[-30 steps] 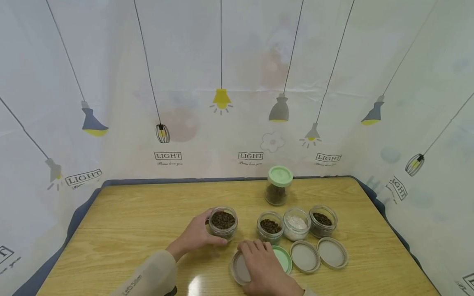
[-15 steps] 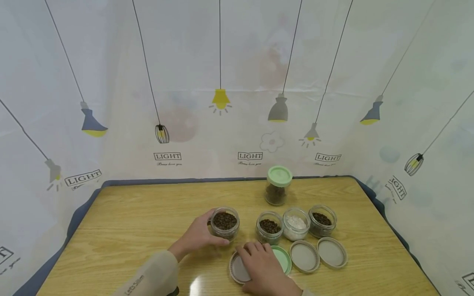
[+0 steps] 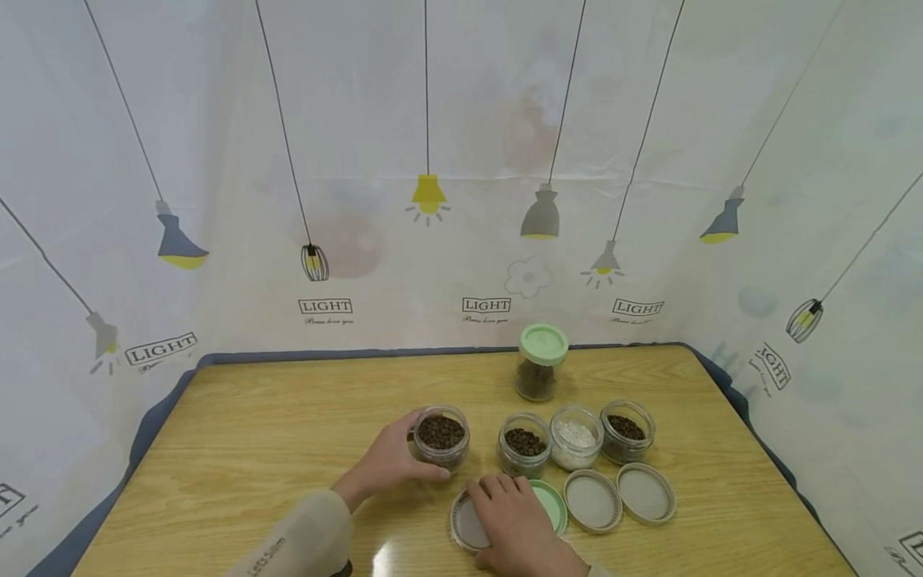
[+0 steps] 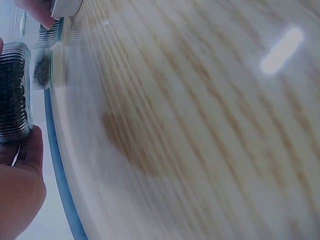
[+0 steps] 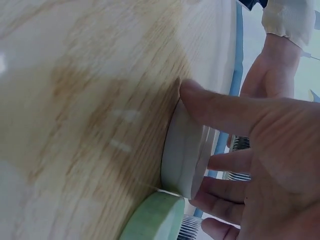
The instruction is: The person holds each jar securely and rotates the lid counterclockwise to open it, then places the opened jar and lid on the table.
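Note:
My left hand (image 3: 389, 461) grips a clear glass jar (image 3: 441, 433) of dark brown beans, thumb at the near side. In the left wrist view the ribbed jar (image 4: 14, 95) stands out at the left edge above my fingers. A grey-beige lid (image 3: 467, 525) lies inside-up on the table, front centre. My right hand (image 3: 513, 525) holds this lid by its rim and covers part of it. The right wrist view shows the thumb and fingertips against the lid's side wall (image 5: 184, 150). A pale green lid (image 3: 551, 506) touches it, partly hidden by that hand.
Right of the held jar stand a bean jar (image 3: 525, 441), a jar of white grains (image 3: 575, 437) and another bean jar (image 3: 627, 429), all uncovered. Two beige lids (image 3: 593, 501) lie before them. A green-lidded jar (image 3: 539, 369) stands behind on the wooden table (image 3: 288, 409).
My left hand has carried the bean jar slightly to the right. My right hand stays on the lid with hardly any movement.

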Available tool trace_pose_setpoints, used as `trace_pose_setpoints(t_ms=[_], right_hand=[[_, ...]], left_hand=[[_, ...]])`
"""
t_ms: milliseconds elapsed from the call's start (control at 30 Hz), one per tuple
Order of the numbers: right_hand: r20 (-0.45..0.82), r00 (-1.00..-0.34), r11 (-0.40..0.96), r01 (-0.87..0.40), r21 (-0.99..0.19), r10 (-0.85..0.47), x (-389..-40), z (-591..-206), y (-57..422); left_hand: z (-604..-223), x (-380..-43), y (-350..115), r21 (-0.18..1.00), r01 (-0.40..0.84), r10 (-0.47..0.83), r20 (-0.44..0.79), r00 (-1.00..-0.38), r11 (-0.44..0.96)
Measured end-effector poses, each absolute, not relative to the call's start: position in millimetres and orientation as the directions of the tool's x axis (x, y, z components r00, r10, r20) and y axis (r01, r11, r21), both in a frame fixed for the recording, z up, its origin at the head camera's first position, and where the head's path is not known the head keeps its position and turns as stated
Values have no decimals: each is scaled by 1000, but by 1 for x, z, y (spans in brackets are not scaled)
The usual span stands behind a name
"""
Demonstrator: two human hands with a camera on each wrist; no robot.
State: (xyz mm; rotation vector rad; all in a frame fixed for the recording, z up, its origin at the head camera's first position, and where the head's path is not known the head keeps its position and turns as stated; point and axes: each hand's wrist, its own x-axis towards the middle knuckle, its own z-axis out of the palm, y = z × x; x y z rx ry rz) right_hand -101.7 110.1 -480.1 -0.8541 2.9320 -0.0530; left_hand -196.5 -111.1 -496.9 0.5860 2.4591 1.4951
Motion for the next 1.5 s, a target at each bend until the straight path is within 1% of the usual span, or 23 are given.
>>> trace_pose_setpoints(t_ms=[133, 300, 467, 667, 733, 867, 1133, 1333, 1500], right_hand=[[-42, -838, 838, -541, -73, -544, -98, -477, 112], [-31, -854, 852, -515, -94, -520, -97, -464, 115], [-37, -878, 869, -466, -165, -478, -98, -442, 125], [32, -887, 872, -460, -165, -461, -101, -421, 139], [55, -890, 871, -454, -189, -452, -102, -417, 142], [72, -897, 870, -440, -223, -435, -104, -415, 146], [80, -905, 872, -425, -243, -419, -105, -418, 147], [46, -907, 873, -416, -255, -419, -104, -419, 147], [12, -905, 873, -412, -261, -424, -104, -420, 147]], left_hand=[[-498, -197, -108, 871, 236, 437, 27, -899, 430], [-500, -198, -105, 861, 253, 450, 31, -893, 442], [-504, -201, -100, 846, 271, 461, 34, -887, 459], [-508, -202, -92, 839, 288, 491, 30, -871, 461], [-508, -201, -89, 830, 300, 495, 33, -868, 470], [-509, -200, -83, 817, 314, 500, 37, -865, 484], [-510, -199, -73, 802, 323, 503, 33, -864, 502], [-514, -198, -70, 805, 329, 506, 42, -861, 493], [-516, -198, -69, 822, 312, 506, 33, -862, 476]])
